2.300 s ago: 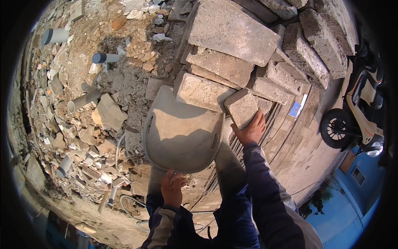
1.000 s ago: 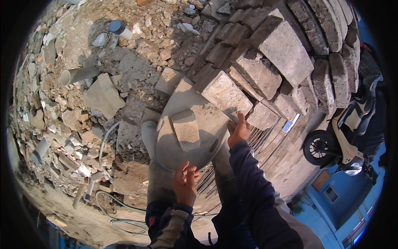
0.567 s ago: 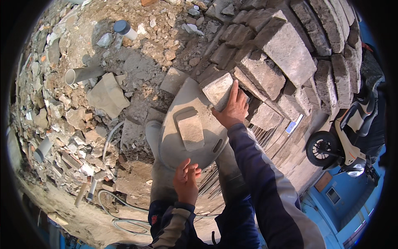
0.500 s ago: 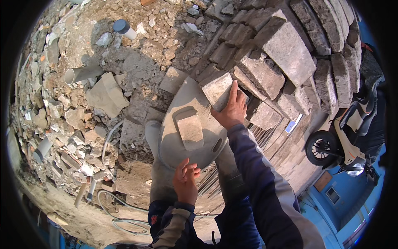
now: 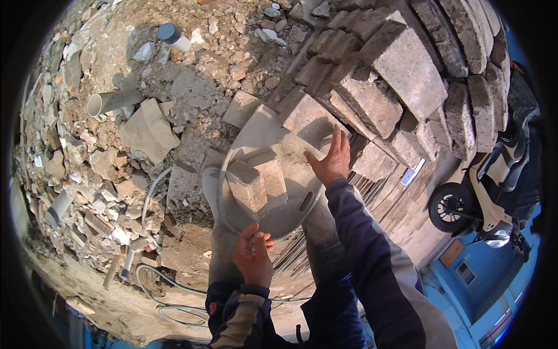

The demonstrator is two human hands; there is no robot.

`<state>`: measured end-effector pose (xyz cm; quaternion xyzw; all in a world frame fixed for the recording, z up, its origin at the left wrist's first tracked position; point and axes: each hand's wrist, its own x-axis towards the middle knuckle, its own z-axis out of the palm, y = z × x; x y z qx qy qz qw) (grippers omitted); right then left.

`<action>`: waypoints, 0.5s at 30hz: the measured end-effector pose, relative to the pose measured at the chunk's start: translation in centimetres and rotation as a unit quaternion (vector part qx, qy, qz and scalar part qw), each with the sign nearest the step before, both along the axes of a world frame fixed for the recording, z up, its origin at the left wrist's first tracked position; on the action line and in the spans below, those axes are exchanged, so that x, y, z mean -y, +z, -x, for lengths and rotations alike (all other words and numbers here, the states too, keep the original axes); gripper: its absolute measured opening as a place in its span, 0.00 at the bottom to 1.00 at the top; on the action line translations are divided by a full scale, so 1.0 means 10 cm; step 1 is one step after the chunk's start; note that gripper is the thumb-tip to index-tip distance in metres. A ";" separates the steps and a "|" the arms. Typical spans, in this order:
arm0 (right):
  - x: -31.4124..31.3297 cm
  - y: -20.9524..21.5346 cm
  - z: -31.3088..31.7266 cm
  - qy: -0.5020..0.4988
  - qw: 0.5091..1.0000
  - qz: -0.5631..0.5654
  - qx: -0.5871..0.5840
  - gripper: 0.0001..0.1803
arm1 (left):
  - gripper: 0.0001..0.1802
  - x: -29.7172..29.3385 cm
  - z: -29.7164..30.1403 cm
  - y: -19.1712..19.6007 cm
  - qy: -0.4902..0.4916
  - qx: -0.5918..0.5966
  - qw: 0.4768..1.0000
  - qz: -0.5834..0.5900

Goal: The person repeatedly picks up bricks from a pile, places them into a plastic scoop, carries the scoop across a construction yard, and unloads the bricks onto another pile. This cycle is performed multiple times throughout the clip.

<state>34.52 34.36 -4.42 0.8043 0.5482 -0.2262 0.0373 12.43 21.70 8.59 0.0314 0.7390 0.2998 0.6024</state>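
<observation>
A grey shallow basin point(image 5: 296, 174) with a slotted handle hole stands between my legs. Two rough paving blocks are in it: a tilted block point(image 5: 245, 185) at the left, and beside it a partly covered block point(image 5: 276, 177). Above the basin's right side, my right hand point(image 5: 330, 158) is open and empty, fingers spread. Just beyond its fingertips, a pale block point(image 5: 308, 116) lies at the edge of the stack, with the hand's shadow on it. My left hand point(image 5: 254, 256) is near the basin's near rim, empty, its fingers loosely bent and apart.
A tall stack of paving blocks point(image 5: 407, 64) rises at the right. Rubble point(image 5: 104, 168) covers the left, with a grey pipe point(image 5: 113, 103) and a blue-capped pipe point(image 5: 173, 36) sticking out. Thin rods point(image 5: 296, 253) lie beneath me. A motorbike point(image 5: 482, 198) stands at far right.
The block my right hand was gripping has left it; a second block now shows in the basin. My right hand has opened and drawn slightly back. My left hand has shifted slightly left.
</observation>
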 end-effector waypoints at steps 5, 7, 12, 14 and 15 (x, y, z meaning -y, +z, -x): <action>-0.26 -0.15 -0.16 0.107 0.977 0.152 0.102 0.68 | 0.15 0.02 -0.02 -0.01 -0.004 -0.001 1.000 0.004; -0.25 -0.19 -0.12 0.097 0.979 0.141 0.112 0.69 | 0.15 0.03 -0.01 -0.01 -0.004 0.008 1.000 0.007; -0.28 -0.30 -0.09 0.095 0.985 0.095 0.111 0.69 | 0.15 0.08 -0.01 -0.02 -0.006 0.019 1.000 0.007; -0.31 -0.29 -0.08 0.088 0.984 0.099 0.121 0.69 | 0.14 0.09 -0.02 -0.02 0.001 0.026 1.000 -0.002; -0.33 -0.28 -0.07 0.092 0.981 0.106 0.135 0.69 | 0.14 0.09 -0.03 -0.01 -0.004 0.022 1.000 0.005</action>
